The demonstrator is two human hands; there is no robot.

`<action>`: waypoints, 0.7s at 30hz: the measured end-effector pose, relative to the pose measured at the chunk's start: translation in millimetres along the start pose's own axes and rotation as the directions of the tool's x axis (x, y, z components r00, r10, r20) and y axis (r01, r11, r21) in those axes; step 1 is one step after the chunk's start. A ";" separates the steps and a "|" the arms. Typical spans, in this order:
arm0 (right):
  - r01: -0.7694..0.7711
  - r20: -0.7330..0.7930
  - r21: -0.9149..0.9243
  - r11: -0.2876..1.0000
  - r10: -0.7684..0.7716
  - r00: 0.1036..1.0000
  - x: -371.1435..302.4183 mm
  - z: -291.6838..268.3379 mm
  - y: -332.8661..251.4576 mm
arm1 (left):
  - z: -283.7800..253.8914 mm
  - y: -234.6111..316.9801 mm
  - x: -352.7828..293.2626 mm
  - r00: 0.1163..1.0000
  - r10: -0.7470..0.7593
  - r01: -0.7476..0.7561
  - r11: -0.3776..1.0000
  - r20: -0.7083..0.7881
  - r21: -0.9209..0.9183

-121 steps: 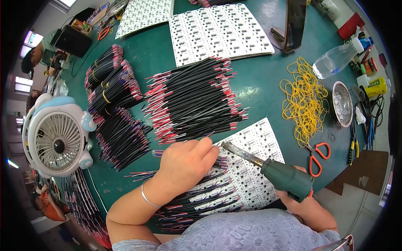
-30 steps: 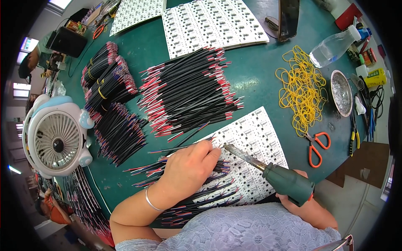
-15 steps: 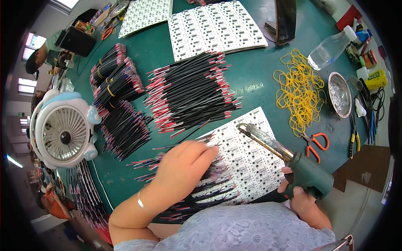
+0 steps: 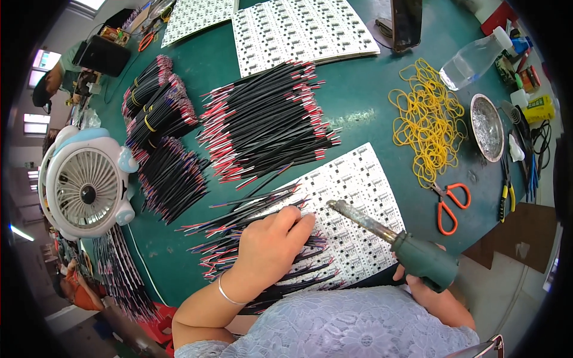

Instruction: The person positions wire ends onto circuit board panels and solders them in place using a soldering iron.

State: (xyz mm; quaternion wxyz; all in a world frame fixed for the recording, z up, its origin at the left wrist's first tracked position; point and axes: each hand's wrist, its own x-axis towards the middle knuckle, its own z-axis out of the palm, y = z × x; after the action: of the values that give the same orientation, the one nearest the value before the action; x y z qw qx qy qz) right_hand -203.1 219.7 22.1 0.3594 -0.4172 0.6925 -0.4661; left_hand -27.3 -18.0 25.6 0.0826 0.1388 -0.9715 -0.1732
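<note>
My right hand (image 4: 421,284) is wrapped round the handle of a dark green soldering gun (image 4: 427,259). The gun's metal barrel points left over a white circuit board panel (image 4: 364,197), with its tip a short way right of my left fingers. My left hand (image 4: 271,244) bends over the panel's left part, fingers curled together. What they pinch is hidden beneath them. Black wires (image 4: 221,230) with red, white and blue ends lie in rows under and around this hand, their right ends on the panel.
A broad pile of black wires (image 4: 268,122) lies beyond the panel, with tied wire bundles (image 4: 158,113) to its left. A fan (image 4: 88,191) stands at the left. Yellow rubber bands (image 4: 427,122), a metal bowl (image 4: 486,128), a bottle (image 4: 474,59) and orange-handled cutters (image 4: 450,206) lie right. Stacked panels (image 4: 304,30) sit behind.
The soldering gun has swung left and down, bringing its tip nearer my left fingers. My left hand has shifted slightly right over the panel, and the view has tilted a little.
</note>
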 end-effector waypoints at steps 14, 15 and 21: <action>0.159 0.201 -0.366 0.917 -0.089 0.976 9.8 2.8 -13.7 | 4.7 -8.9 -0.4 0.999 0.012 -0.011 1.000 0.042 -0.009; 0.156 0.199 -0.367 0.917 -0.086 0.976 9.1 3.1 -13.6 | 4.5 -7.8 0.9 0.999 0.014 -0.013 1.000 0.042 -0.011; 0.268 0.206 -0.455 0.849 -0.193 0.959 6.1 1.7 -9.4 | -0.5 -2.7 5.8 0.999 -0.022 0.022 1.000 0.050 -0.016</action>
State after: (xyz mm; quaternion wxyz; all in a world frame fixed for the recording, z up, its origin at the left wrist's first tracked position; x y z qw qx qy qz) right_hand -201.7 211.6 29.8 0.2382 -0.6075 0.7012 -0.2873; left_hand -32.0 -22.3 25.8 0.0578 0.1445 -0.9703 -0.1854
